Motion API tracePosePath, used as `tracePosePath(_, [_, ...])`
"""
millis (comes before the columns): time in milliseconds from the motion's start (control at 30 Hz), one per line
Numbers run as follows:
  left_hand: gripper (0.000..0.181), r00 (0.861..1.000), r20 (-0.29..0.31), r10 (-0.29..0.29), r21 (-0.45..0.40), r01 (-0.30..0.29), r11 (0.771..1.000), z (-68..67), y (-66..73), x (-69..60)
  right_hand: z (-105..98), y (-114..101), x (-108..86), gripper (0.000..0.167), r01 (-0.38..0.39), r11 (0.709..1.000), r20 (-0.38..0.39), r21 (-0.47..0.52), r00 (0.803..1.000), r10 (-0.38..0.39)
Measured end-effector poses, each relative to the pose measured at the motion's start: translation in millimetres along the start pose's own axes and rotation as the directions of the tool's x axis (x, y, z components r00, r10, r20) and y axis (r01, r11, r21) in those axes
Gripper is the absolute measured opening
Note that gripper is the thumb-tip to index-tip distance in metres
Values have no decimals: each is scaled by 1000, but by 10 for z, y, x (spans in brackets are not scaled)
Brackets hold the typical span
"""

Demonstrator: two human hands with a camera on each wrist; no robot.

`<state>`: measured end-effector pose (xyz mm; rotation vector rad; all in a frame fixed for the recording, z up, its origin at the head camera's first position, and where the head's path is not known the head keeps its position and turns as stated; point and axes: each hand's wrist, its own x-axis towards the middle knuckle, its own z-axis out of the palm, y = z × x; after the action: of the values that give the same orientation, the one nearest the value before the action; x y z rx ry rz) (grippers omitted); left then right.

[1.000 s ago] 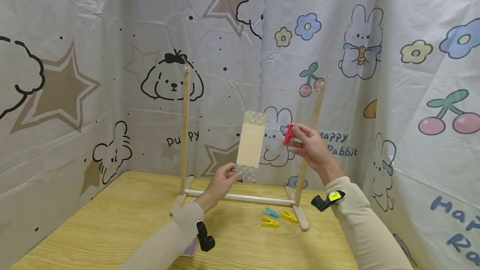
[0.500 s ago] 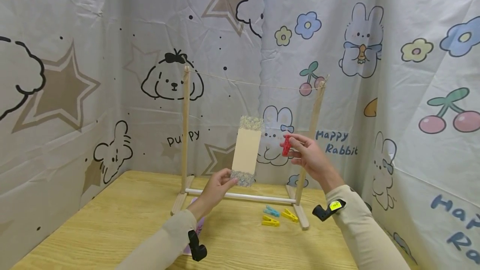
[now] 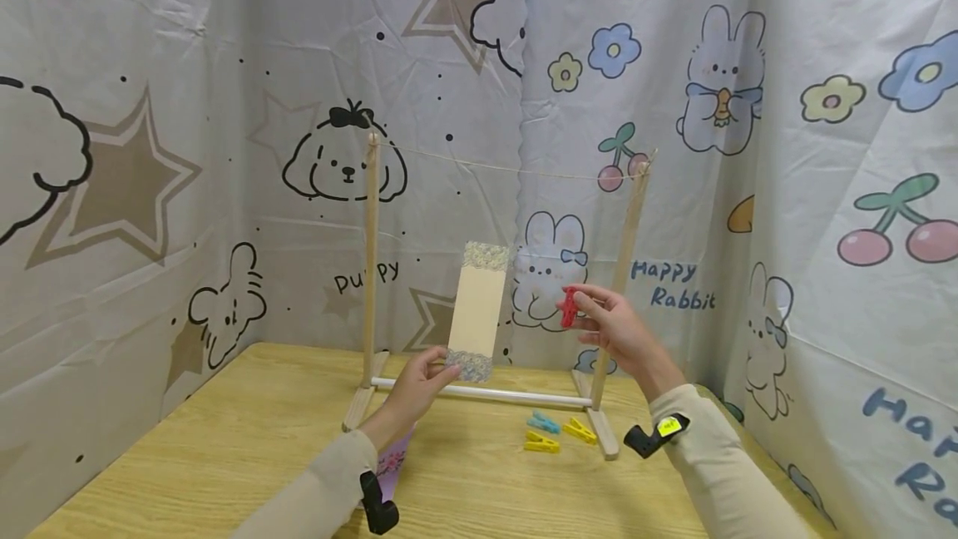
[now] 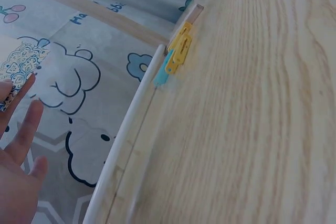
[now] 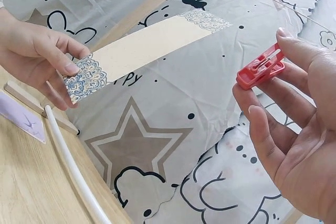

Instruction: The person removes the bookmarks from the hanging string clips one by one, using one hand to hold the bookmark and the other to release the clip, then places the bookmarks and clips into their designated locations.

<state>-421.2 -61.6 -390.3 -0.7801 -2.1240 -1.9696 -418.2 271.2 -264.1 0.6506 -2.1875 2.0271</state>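
Note:
My left hand [image 3: 419, 385] pinches a cream bookmark-like card [image 3: 477, 310] by its lower left corner. Lacy blue-grey patterns cover both ends of the card, which stands nearly upright and leans a little right. To the right, my right hand [image 3: 617, 327] holds a red clothespin [image 3: 570, 308] between thumb and fingers, apart from the card. In the right wrist view the red clothespin [image 5: 261, 66] is seen at the fingertips. Behind and above both hands, a thin string [image 3: 516, 170] runs between the two posts of a wooden frame [image 3: 370, 273].
Two yellow clothespins [image 3: 541, 442] and a blue clothespin [image 3: 543, 422] lie on the wooden table [image 3: 479, 481] near the frame's right foot. A white rod [image 3: 516, 396] joins the feet. A purple card [image 3: 391, 472] lies partly under my left forearm. Printed curtains surround the table.
My left hand has moved down and left with the card. The right hand has lowered with the red clothespin, which now hangs more upright. More of the purple card shows.

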Motion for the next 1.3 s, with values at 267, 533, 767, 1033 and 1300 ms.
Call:
tracePosePath(267, [25,999,-25,-24,-9,24,1000,-80,-38,-106,-23,101,-55,37,-18,1000,-12,-25,1000,17])
tracePosePath(533, [32,999,4,-35,-16,35,999,-147,-90,-185,-31,199,-75,40,-39,999,-32,-10,999,39])
tracePosePath(767, [33,998,36,-43,-1,44,999,-216,-47,-260,-16,270,-154,57,-49,999,-22,13,999,49])
tracePosePath(1033, [26,997,42,-63,55,61,997,-285,-38,-332,-2,377,-236,36,-52,998,6,46,999,52])
tracePosePath(1300, [27,997,59,-60,38,57,998,-333,-64,-400,47,455,-255,24,-58,994,7,90,998,57])
